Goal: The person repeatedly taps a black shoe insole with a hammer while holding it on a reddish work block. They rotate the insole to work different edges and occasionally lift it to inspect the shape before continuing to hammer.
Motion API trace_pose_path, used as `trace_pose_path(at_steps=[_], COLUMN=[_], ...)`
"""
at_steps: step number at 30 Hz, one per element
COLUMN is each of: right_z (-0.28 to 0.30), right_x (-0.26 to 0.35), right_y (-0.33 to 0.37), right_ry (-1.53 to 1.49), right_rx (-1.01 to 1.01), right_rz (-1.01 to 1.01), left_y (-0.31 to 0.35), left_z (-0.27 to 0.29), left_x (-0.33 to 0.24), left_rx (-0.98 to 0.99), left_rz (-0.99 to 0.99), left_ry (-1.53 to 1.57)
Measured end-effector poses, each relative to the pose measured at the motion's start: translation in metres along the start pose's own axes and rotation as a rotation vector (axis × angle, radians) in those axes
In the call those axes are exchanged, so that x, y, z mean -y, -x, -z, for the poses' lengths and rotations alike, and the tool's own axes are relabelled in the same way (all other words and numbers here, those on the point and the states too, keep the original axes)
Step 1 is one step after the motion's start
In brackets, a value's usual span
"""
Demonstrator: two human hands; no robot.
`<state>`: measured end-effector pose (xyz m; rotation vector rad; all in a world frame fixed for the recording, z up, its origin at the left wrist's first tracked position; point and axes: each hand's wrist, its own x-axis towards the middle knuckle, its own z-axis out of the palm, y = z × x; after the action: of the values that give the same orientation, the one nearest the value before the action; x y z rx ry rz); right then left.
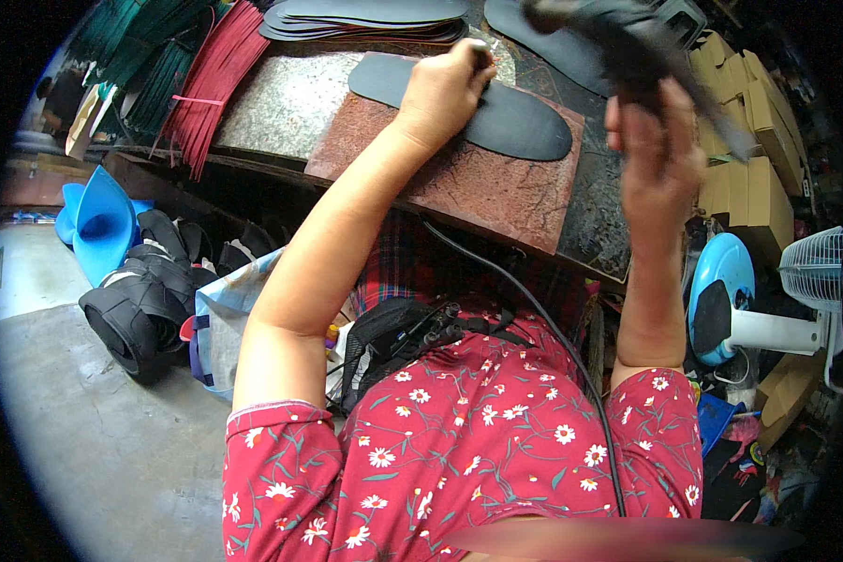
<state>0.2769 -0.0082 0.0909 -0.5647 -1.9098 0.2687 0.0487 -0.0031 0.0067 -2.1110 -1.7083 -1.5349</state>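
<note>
We see our left hand (440, 94) curled into a fist around a small tool (480, 46), whose pale end pokes out at the top of the grip while the rest is hidden by the fingers. Directly beneath this fist, a black shoe-sole piece (525, 124) lies across a reddish-brown board (515, 201), its rounded ends showing to either side of the grip. Our right hand (663, 164) is raised to the right of that fist, its fingers bent up against a dark object (660, 70) too blurred for us to name; we cannot tell whether they close around it. Beyond the left fist, slightly to its left, we have a stack of black soles (365, 21), and farther left a bundle of red strips (214, 84) beside dark green strips (131, 61). Beyond our left grip and to its right lies another dark sole (545, 42). Cardboard boxes (757, 192) are piled right of our raised hand, with a white fan (810, 272) lower on that side.
</note>
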Motion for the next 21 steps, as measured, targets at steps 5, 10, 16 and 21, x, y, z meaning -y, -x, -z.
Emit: trace_pose_path(at_steps=[5,10,16,21], right_z=[-0.015,-0.02,-0.026,-0.02], right_x=[-0.03,-0.04,-0.042,-0.042], right_y=[0.018,0.025,0.029,0.014], right_ry=[0.196,0.395,0.435,0.376], right_rx=[0.246,0.415,0.429,0.462], right_rz=[-0.335,-0.36,-0.42,-0.47], left_y=[-0.003,-0.009,0.002,0.006], left_z=[-0.007,0.011,0.038,0.029], left_x=[-0.006,0.017,0.043,0.049], left_rx=[-0.022,-0.375,-0.128,-0.203], left_rz=[0.028,0.43,0.521,0.528], left_ry=[-0.12,0.687,0.398,0.505])
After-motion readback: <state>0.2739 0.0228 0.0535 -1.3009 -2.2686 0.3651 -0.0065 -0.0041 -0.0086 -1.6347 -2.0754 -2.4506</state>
